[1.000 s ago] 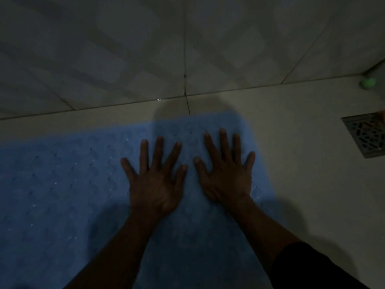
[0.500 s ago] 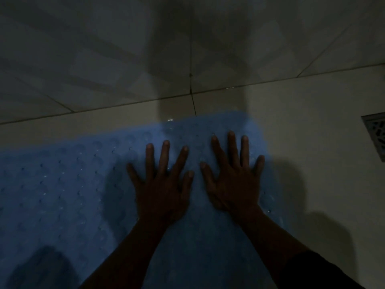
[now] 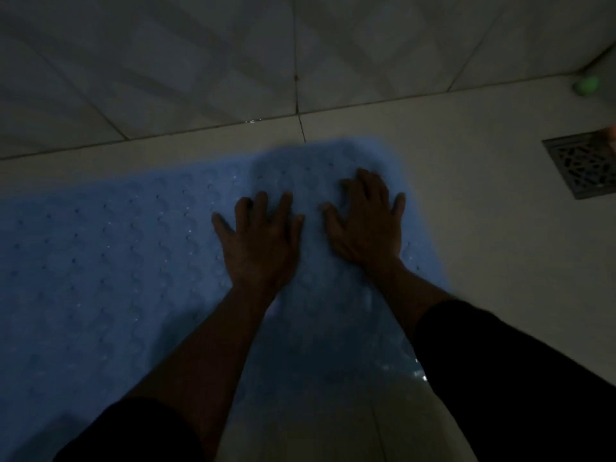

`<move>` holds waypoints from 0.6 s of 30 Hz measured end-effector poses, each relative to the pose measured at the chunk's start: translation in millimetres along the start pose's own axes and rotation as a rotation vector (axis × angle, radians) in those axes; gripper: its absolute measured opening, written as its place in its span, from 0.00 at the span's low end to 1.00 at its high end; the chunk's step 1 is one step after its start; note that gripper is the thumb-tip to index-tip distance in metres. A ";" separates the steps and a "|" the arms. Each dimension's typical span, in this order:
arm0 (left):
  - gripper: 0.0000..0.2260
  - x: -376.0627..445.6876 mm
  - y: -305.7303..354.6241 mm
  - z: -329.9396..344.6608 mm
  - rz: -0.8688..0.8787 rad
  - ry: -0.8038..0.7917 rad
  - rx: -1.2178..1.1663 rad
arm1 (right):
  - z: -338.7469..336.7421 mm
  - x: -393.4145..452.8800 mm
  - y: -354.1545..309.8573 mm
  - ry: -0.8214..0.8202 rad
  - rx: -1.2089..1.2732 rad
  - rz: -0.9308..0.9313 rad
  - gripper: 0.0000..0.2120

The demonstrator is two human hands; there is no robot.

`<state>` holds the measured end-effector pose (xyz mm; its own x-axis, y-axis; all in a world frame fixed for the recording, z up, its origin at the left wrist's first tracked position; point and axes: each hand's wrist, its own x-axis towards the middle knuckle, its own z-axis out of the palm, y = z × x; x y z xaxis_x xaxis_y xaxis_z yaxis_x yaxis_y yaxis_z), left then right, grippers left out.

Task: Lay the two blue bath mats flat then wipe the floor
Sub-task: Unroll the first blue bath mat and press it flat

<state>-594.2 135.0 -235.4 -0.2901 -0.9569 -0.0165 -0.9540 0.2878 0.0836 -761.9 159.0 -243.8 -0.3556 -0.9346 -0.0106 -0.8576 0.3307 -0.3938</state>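
A light blue bath mat [image 3: 110, 268] with a bumpy, dotted surface lies flat on the pale tiled floor [image 3: 483, 228], its far right corner near the wall. My left hand [image 3: 258, 241] rests palm down on the mat with fingers apart. Beside it my right hand [image 3: 368, 221] also lies on the mat near its right edge, its fingers slightly curled and blurred. Neither hand holds anything. Only one mat is in view. The scene is dim.
A tiled wall [image 3: 233, 61] rises just beyond the mat's far edge. A square metal floor drain [image 3: 583, 165] sits at the right edge. A small green object [image 3: 587, 85] lies in the far right corner by the wall.
Both hands stay on the mat; the fingers of my right hand have curled in from a flat spread. The view has shifted, bringing the drain and green object back into sight.
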 end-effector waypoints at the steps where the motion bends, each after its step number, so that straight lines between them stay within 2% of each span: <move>1: 0.23 -4.3 1.8 -3.6 -0.011 -0.055 -0.033 | -2.7 -0.8 2.0 -0.028 0.000 -0.016 0.27; 4: 0.27 -33.7 1.4 -10.1 -0.020 -0.193 -0.153 | -11.5 -20.4 8.4 -0.125 -0.061 -0.031 0.28; 7: 0.27 -87.8 2.3 -9.6 0.048 -0.179 -0.125 | -13.2 -79.9 10.5 -0.096 -0.138 -0.060 0.29; 11: 0.27 -133.7 -3.3 2.5 0.062 -0.184 -0.102 | -4.8 -141.0 9.1 -0.161 -0.177 -0.073 0.31; 18: 0.26 -125.9 -20.4 7.9 0.115 -0.154 -0.052 | -0.8 -146.2 9.5 -0.175 -0.200 -0.081 0.31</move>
<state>-538.8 249.9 -242.9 -0.4088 -0.8992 -0.1562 -0.9099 0.3885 0.1452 -718.4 298.9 -245.3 -0.2286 -0.9616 -0.1521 -0.9431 0.2574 -0.2102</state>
